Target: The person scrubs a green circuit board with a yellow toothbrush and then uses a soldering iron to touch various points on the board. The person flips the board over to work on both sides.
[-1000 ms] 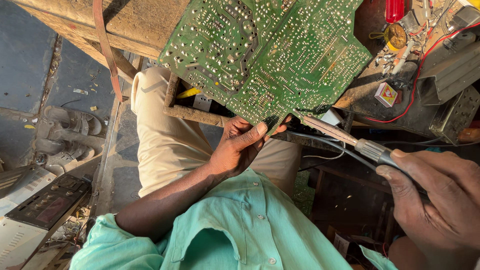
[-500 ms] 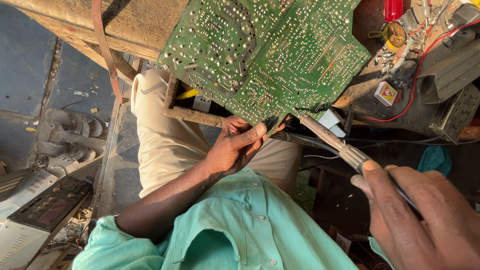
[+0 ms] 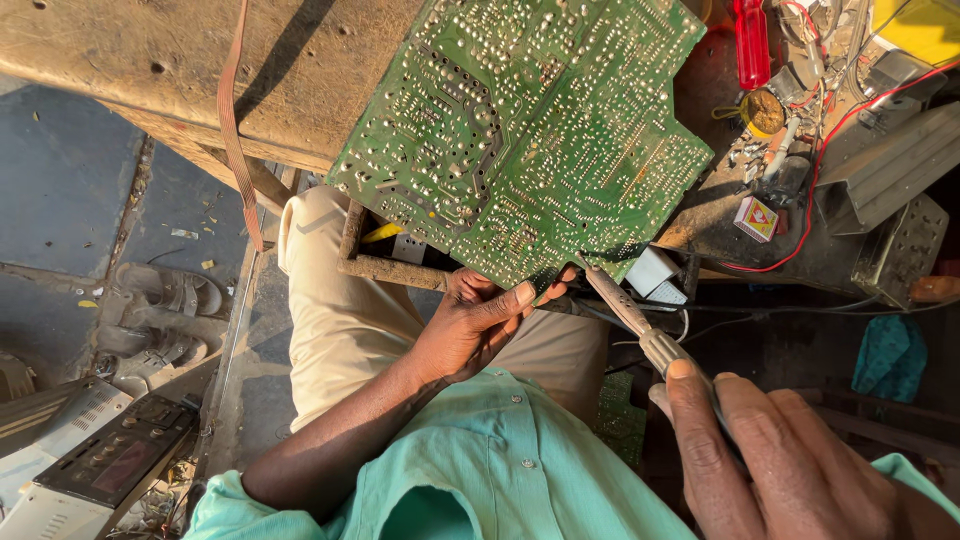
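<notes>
A large green circuit board (image 3: 530,130) with many solder points faces me, tilted over the edge of a worn wooden bench (image 3: 150,70). My left hand (image 3: 480,320) grips the board's lower edge, thumb pressed on its face. My right hand (image 3: 780,460), low at the right, holds a soldering iron (image 3: 625,310) whose metal tip touches the board's lower edge near my left thumb. Beige trousers and a teal shirt fill the view below.
On the bench at right lie a red-handled tool (image 3: 752,40), a small matchbox-like box (image 3: 757,218), red wires (image 3: 860,170) and grey metal parts (image 3: 880,180). Sandals (image 3: 165,300) and an old electronic unit (image 3: 110,460) sit on the floor at left. A strap (image 3: 235,120) hangs from the bench.
My right hand has slid the soldering iron up and left, bringing its tip onto the board's lower edge. The left hand keeps its grip.
</notes>
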